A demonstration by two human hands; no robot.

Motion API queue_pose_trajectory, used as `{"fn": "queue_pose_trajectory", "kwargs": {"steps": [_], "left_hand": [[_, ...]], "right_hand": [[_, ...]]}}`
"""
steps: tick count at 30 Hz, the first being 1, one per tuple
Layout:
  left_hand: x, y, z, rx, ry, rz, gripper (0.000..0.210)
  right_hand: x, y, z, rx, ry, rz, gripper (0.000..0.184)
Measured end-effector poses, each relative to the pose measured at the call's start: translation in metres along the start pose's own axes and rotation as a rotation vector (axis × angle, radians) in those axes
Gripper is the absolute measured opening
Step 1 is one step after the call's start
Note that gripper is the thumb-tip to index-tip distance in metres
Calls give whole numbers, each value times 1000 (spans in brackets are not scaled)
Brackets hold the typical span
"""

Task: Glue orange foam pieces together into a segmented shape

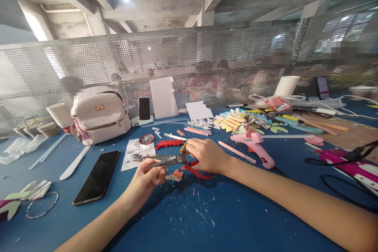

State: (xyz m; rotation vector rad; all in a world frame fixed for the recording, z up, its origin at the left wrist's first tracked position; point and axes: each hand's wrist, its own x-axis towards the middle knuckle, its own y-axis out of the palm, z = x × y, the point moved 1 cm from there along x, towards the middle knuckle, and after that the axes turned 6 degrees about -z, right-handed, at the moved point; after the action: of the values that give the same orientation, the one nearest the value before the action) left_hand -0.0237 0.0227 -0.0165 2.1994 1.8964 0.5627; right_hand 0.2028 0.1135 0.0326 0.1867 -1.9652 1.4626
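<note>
My right hand (206, 155) is closed around red-handled scissors (174, 160), whose metal blades point left over my left hand. A small yellow piece (183, 147) shows at its fingertips; I cannot tell its kind. My left hand (152, 173) pinches a small orange-and-white piece (175, 175), apparently cut paper, just below the blades. Tiny coloured scraps (191, 208) lie scattered on the blue table beneath. Close beyond the hands lies a red curved handle (169, 144). Left of them, a round tin of dark bits (147, 139) rests on a white sheet (126, 161).
A black phone (96, 177) and a white plastic knife (75, 162) lie left. A pale backpack (100, 116) stands behind them. Right are a pink glue gun (255, 145), a heap of cut paper (233, 120), and a magenta power strip (348, 167) with black cables.
</note>
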Motion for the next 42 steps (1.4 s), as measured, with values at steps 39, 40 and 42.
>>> {"fn": "queue_pose_trajectory", "kwargs": {"steps": [39, 40, 42], "left_hand": [[-8, 25, -18, 753, 259, -144, 25], [-8, 26, -18, 756, 257, -135, 25], [-8, 28, -19, 763, 255, -120, 25]], "right_hand": [[2, -4, 47, 582, 218, -5, 11], [2, -4, 50, 600, 225, -16, 12], [1, -4, 53, 629, 239, -39, 11]]}}
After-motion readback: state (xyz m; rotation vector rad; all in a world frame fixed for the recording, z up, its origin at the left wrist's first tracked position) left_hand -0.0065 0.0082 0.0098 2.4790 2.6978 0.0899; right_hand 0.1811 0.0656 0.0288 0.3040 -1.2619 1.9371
